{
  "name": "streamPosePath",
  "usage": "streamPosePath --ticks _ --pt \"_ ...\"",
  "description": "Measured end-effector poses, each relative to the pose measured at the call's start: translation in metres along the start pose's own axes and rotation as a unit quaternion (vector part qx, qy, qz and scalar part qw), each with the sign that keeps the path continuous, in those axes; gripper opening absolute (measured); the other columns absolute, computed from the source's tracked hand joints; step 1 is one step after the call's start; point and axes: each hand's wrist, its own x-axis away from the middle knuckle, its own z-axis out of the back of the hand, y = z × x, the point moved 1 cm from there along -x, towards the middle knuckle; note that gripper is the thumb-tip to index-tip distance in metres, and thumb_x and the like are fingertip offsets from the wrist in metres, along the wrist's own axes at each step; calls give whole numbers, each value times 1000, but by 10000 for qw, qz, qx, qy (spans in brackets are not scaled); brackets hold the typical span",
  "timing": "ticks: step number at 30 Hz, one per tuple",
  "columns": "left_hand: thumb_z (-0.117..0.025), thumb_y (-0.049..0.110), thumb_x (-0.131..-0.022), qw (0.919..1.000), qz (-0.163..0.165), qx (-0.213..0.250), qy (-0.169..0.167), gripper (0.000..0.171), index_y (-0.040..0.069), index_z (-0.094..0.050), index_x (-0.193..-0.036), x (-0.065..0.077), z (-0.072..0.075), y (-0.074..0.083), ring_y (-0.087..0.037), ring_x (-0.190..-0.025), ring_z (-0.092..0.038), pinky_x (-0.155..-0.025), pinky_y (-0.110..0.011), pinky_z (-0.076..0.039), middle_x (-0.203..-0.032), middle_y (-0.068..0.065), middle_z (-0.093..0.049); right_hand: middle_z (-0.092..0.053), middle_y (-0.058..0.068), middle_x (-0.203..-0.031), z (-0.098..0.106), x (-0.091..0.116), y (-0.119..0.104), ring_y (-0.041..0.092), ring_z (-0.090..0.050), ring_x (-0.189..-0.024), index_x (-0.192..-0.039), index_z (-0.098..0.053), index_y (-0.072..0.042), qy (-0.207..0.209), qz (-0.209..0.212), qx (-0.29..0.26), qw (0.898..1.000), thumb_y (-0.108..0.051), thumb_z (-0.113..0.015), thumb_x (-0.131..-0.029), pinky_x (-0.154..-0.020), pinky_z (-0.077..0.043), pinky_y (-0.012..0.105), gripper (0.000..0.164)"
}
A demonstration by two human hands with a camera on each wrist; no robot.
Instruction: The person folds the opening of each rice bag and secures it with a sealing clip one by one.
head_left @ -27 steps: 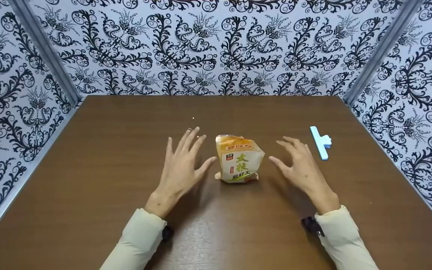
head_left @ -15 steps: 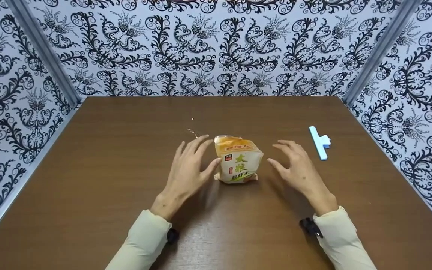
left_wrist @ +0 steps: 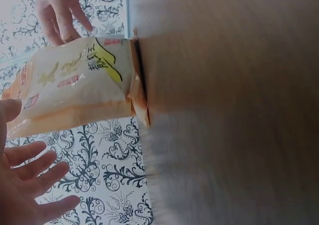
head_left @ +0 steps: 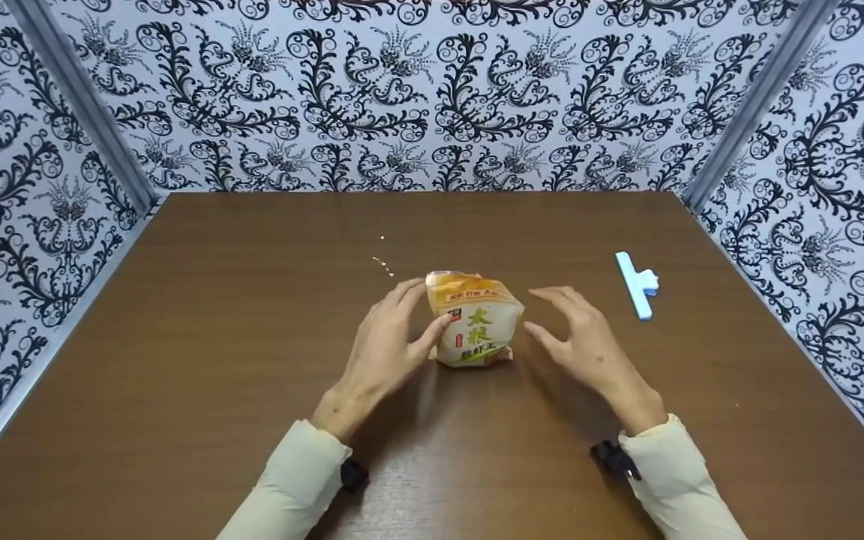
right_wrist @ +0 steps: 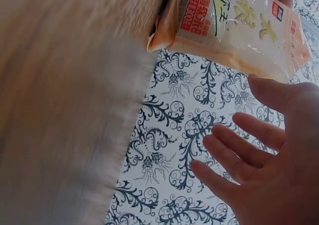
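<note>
A small bag of rice (head_left: 478,326), cream with an orange top and green lettering, stands upright on the table. Left of it, my left hand (head_left: 387,345) has its fingers spread, the thumb overlapping the bag's front in the head view. On the other side my right hand (head_left: 589,349) is held apart from the bag, fingers relaxed and thumb tip close to its edge. Both wrist views show the bag's front; the left fingers (left_wrist: 42,177) and the right fingers (right_wrist: 234,150) extend beside it without curling round it.
A light blue sealing clip (head_left: 636,286) lies on the brown table (head_left: 252,247) to the right of the bag. Small white grains (head_left: 383,265) are scattered behind the left hand. Patterned walls (head_left: 402,90) enclose the back and sides.
My left hand has moved right, up to the bag's left side, uncovering the white grains. My right hand has come slightly left, nearer the bag. The bag stays standing in place.
</note>
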Motion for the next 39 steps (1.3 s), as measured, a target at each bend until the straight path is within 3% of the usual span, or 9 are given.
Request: streamPosePath --ticks 13,30,39 --pt "-64 46 -102 9992 87 374 -81 44 14 -64 -133 -7 -7 5 -23 -129 -64 -111 -46 -51 -139 -3 -64 -70 15 -127 -5 -2 -8 37 -66 -120 -137 -64 -4 -234 15 -270 9994 -13 -78 -94 -100 -56 54 45" --pt "-66 36 -103 9973 139 717 52 29 18 -68 -126 -4 -12 5 -17 -116 -69 -101 -43 -56 -127 3 -70 -73 8 -118 -11 1 -16 28 -71 -108 -131 -67 -6 -351 72 -525 9980 -14 -71 -99 -96 -60 45 33" --pt "-65 38 -103 9967 206 786 8 26 18 -68 -120 -1 -12 4 -17 -113 -72 -97 -43 -58 -117 1 -75 -75 5 -114 -13 3 -17 17 -72 -103 -121 -72 -7 -65 280 -523 9982 -11 -70 -99 -88 -61 37 22"
